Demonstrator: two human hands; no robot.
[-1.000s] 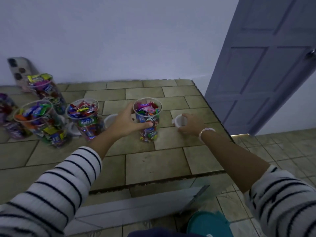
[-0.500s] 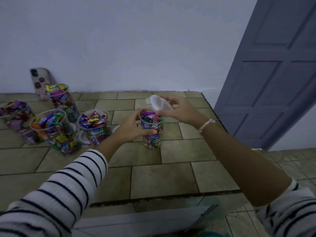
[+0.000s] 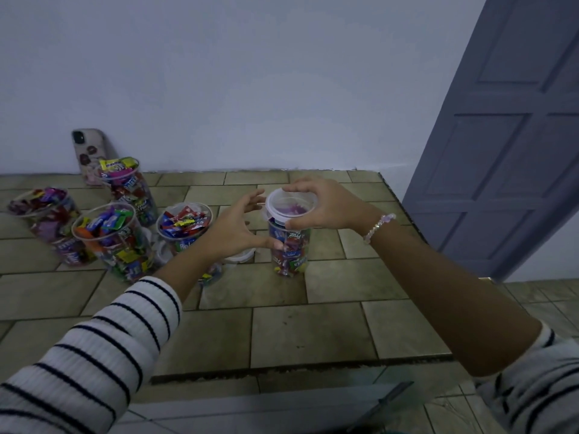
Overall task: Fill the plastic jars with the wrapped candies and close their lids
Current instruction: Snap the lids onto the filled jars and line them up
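Right hand [image 3: 329, 205]: my fingers grip the lid [image 3: 291, 205] atop the candy-filled jar [image 3: 289, 249], frame centre, on the tiled surface [image 3: 313, 333]. Left hand [image 3: 238, 227]: fingers spread wide, thumb touching jar side.

I am seeing both arms reaching forward and angling toward each other, the forearms bare below striped sleeves. The left grip [image 3: 232, 228] is lying open, palm turned inward, fingers spread and loosely arched, with its thumb tip touching the side of the candy jar [image 3: 289, 249]. The right grip [image 3: 329, 205] is arching in from the right, wrist bent, thumb and fingertips pinching the rim of the clear lid [image 3: 289, 205] from opposite sides.
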